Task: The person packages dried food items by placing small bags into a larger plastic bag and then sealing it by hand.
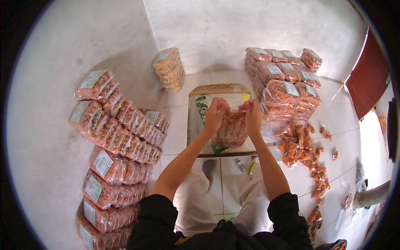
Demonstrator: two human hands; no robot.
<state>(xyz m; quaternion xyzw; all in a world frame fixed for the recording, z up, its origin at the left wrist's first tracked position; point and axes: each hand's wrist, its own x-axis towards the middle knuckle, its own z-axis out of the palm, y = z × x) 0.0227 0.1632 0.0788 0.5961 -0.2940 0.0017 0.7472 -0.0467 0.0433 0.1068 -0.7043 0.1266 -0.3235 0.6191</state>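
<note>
A clear plastic bag of reddish-brown food pieces (232, 129) lies on a low table (191, 125) in front of me. My left hand (216, 113) pinches the upper left part of the bag's open-looking top edge. Opposite it, my right hand (252, 113) pinches the upper right part, with its fingers drawn together. Under the bag is a white and green printed sheet (200, 107). A small yellow piece (245, 96) rests on the table beyond my right hand.
Stacks of labelled food packs (115, 125) line the left. Another large stack (281, 90) stands at the back right, and yellowish packs (169, 70) stand by the wall. Small filled bags (293, 145) spread over the right floor. A brush-like tool (240, 165) lies below the table.
</note>
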